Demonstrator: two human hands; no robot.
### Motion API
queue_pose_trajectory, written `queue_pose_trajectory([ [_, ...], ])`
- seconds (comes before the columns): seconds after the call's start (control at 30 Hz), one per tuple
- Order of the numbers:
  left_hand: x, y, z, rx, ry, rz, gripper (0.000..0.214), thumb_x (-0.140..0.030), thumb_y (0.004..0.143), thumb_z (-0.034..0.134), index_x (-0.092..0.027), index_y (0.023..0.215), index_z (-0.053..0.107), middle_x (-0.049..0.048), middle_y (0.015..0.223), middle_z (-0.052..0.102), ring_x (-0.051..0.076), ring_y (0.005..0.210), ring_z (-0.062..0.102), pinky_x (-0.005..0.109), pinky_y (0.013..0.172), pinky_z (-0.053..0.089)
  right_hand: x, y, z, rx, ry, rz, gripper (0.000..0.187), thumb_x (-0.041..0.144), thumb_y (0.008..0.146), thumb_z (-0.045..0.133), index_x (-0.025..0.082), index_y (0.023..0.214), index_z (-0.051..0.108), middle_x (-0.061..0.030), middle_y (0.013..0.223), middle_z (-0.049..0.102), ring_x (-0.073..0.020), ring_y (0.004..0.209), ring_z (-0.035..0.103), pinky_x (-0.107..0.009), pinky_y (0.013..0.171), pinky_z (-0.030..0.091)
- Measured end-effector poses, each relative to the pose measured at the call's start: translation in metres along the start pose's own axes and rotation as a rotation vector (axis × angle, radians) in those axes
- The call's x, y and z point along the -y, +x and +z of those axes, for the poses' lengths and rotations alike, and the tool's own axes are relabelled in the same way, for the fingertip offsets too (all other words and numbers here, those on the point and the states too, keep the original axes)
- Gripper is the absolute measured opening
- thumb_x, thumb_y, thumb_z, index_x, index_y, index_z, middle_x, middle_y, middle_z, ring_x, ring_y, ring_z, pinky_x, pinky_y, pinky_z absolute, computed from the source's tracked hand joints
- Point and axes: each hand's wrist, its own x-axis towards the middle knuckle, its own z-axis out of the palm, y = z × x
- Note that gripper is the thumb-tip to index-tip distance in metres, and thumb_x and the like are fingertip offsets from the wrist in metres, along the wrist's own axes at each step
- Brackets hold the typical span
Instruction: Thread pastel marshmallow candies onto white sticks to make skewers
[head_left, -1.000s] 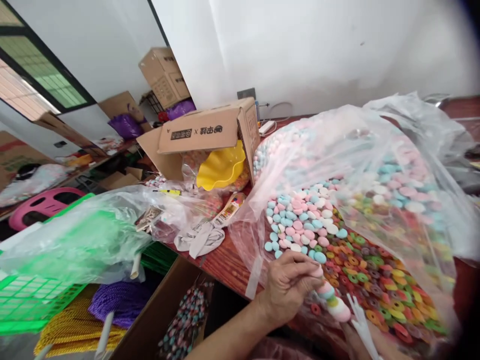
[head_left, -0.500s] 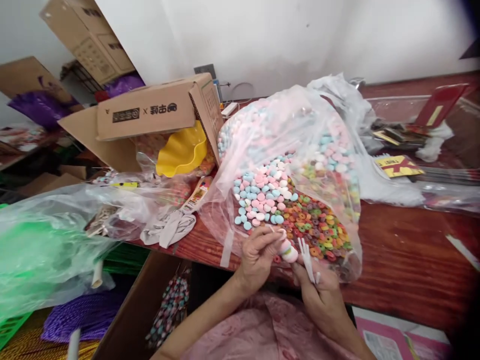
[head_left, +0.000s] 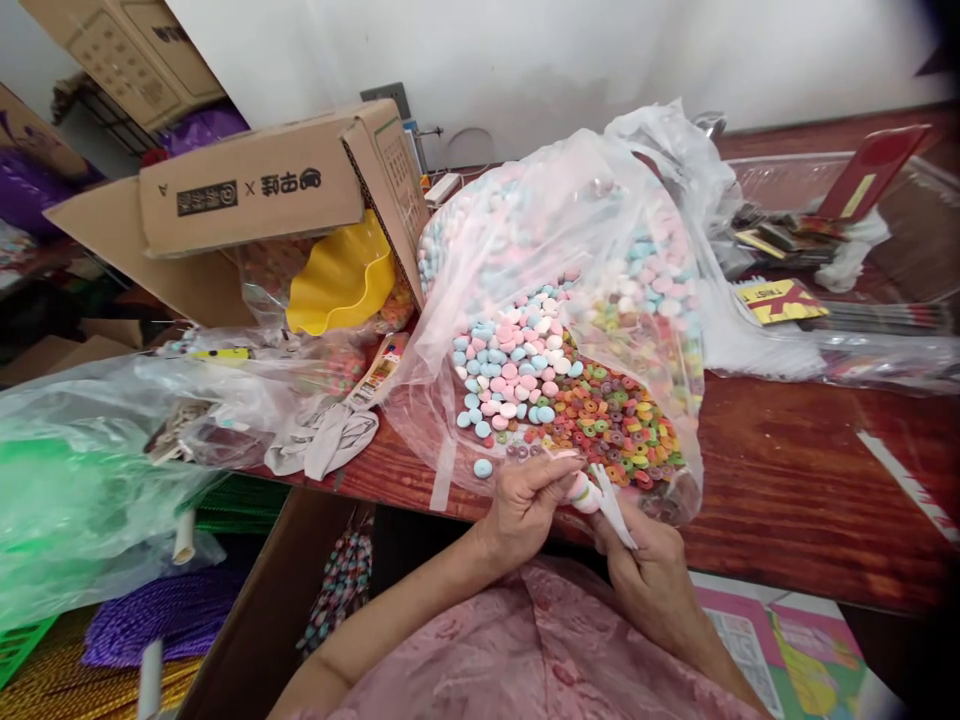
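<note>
My left hand (head_left: 527, 508) is closed in a pinch on a short stack of pastel candies (head_left: 582, 492), pink and white with a touch of green. Close beside it, my right hand (head_left: 646, 560) is wrapped round several thin white strands (head_left: 613, 508) that stick up between thumb and fingers. The two hands nearly meet at the table's front edge, with the candy stack between them. Just beyond lies an open clear plastic bag (head_left: 442, 480) of loose round pastel candies (head_left: 517, 365) and small coloured rings (head_left: 615, 425).
Left of the bag stands an open cardboard box (head_left: 247, 215) with a yellow wavy-edged bowl (head_left: 341, 280) in it. A grey cloth (head_left: 322, 440) lies on the table (head_left: 780, 480). Bundles of purple cord (head_left: 161, 620) sit low at left. A clear tray (head_left: 795, 175) stands back right.
The view has shifted, so the scene sits slightly up and left. The white strands are now bunched closer together against the candy stack, and a blue candy shows apart near the table edge.
</note>
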Motion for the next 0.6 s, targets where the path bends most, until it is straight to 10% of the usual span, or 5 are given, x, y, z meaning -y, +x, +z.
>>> queue_pose_trajectory([
  [0.23,-0.005,0.037,-0.005,0.124,0.235,-0.06,0.039,-0.032,0.1,0.049,-0.021,0.136,0.059,0.0061,0.101,0.074,0.016,0.081,0.068,0.03,0.077,0.056,-0.027,-0.013,-0.041,-0.202,-0.056,0.209,0.019,0.029,0.093,0.054,0.018,0.088,0.069,0.0037,0.058,0.053,-0.0102,0.048,0.045,-0.021,0.048,0.039],
  [0.43,0.011,0.092,0.014,0.43,0.851,0.206,0.014,-0.007,0.081,0.059,-0.012,0.084,0.072,0.0123,0.087,0.065,0.024,0.087,0.062,0.037,0.085,0.052,-0.038,-0.022,-0.056,-0.28,-0.08,0.265,0.022,0.034,0.093,0.056,0.018,0.085,0.07,0.0021,0.061,0.058,-0.0109,0.051,0.05,-0.021,0.051,0.042],
  [0.6,0.018,0.092,0.011,0.303,0.61,0.113,0.01,-0.01,0.079,0.061,-0.013,0.08,0.071,0.0088,0.082,0.067,0.021,0.082,0.062,0.035,0.082,0.051,-0.03,-0.023,-0.042,-0.177,-0.069,0.189,0.024,0.027,0.093,0.05,0.019,0.077,0.065,0.0037,0.055,0.051,-0.0104,0.048,0.045,-0.021,0.049,0.04],
])
